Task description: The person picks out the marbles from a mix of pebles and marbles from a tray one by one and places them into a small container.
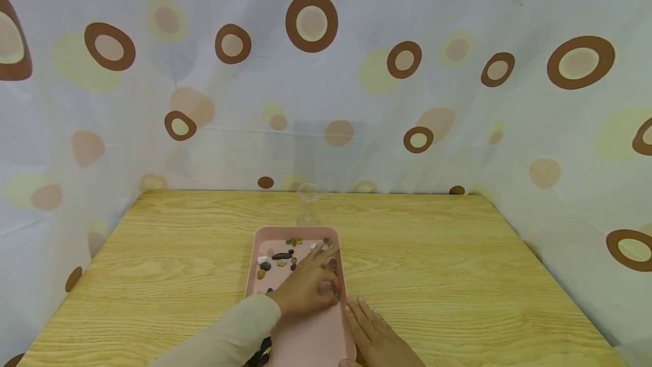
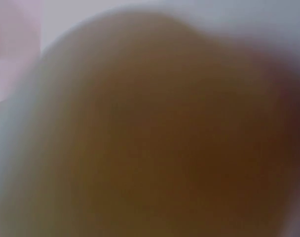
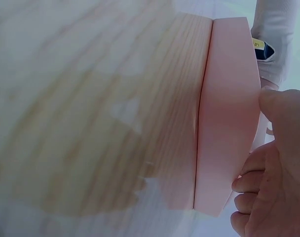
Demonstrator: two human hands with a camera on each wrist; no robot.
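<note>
L hand (image 1: 303,287): down in the pink tray (image 1: 308,338), back of hand up, over on the R side; front fingers (image 1: 332,253) reach fwd, the others bend in among the stones (image 1: 332,265). Pinching one or just touching? Can't tell.
Stones at fingers: small, brownish, along tray's R wall, partly hidden by the hand.
R hand (image 1: 379,338): outside the tray, alongside its R wall; fingers straight, close tog., tips pointing fwd. R wrist view has the thumb up at the rim.
L sleeve (image 1: 224,336): cream, crossing tray's L wall; dark item (image 1: 262,353) w/ yellow mark at the cuff.
Rest of stones: far half of tray, mostly L & centre. Long black stone (image 1: 282,256) mid, white stone (image 1: 262,260) near L wall, orange-brown stone (image 1: 261,274) just below, tiny cluster (image 1: 294,240) at far end.
Jar (image 1: 308,204): clear, upright, just beyond tray's far end.
Surface (image 1: 433,254): light wood grain, carries tray & jar.
Backdrop (image 1: 356,84): white cloth, brown rings, peach & yellow spots.
L wrist view: mostly brown blur, bit of pink top L.
</note>
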